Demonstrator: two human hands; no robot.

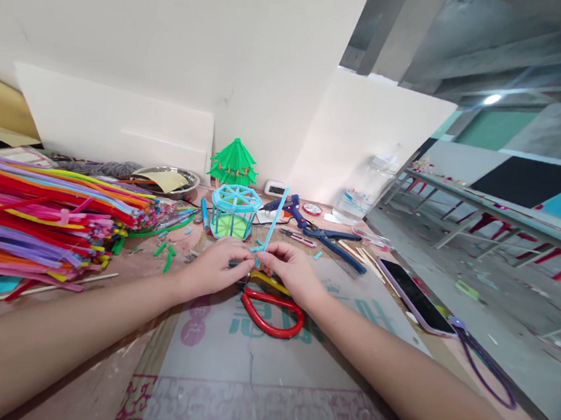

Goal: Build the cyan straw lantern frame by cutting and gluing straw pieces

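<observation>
A light blue pipe cleaner (275, 217) rises at a slant from between my fingertips. My right hand (290, 269) pinches it near its lower end. The thumb and fingers of my left hand (220, 267) close on the same lower end, which the fingertips partly hide. Just beneath both hands lie scissors with red loop handles (271, 333), and a yellow strip shows beside them. Behind my hands stands a light blue, cage-like frame (237, 199) with a green base. Farther back is a green tiered roof (236, 158). Short blue offcuts lie near my fingers.
Bundles of coloured pipe cleaners (33, 224) fill the left side. A glue gun (296, 210), blue-handled pliers (339, 248) and a craft knife (298, 238) lie behind my right hand. A phone (416, 298) rests at right, a clear plastic jug (365, 191) behind it. White boards (266, 101) stand at the back.
</observation>
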